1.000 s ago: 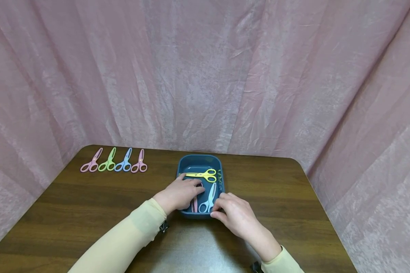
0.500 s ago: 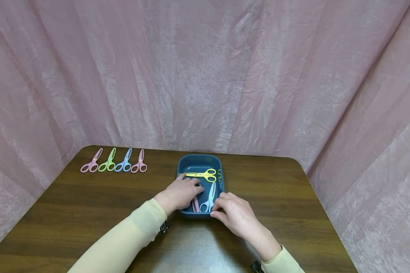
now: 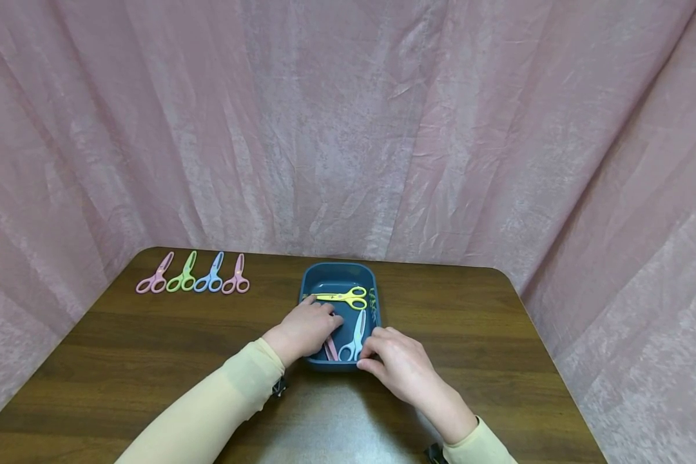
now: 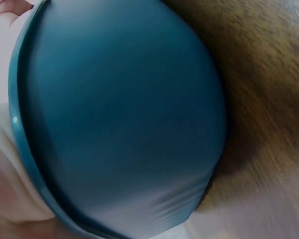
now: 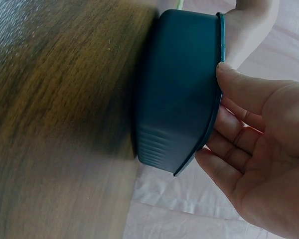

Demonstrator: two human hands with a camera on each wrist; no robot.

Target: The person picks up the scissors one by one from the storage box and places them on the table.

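Note:
A dark blue plastic box [image 3: 338,367] stands on the wooden table. My left hand [image 3: 309,327] reaches over its left wall, thumb and fingers down at the pink scissors [image 3: 331,348], whose handles they cover. At the front right corner my right hand [image 3: 403,364] grips the rim; the right wrist view has the thumb [image 5: 239,89] against it and the fingers curled beside it. Yellow scissors [image 3: 341,297] lie crosswise in the box, handles to the right. Light blue scissors [image 3: 359,334] lie along the right wall, blades pointing away. The left wrist view is mostly the box's outer wall [image 4: 124,109].
At the table's back left lies a row of scissors: pink [image 3: 158,276], green [image 3: 184,277], blue [image 3: 211,277] and another pink pair [image 3: 238,277], blades pointing away. A pink curtain [image 3: 348,129] hangs behind the table.
Inside the box the pink scissors have shifted slightly under my left hand, and its thumb has drawn a little to the left. My right hand has stayed on the rim.

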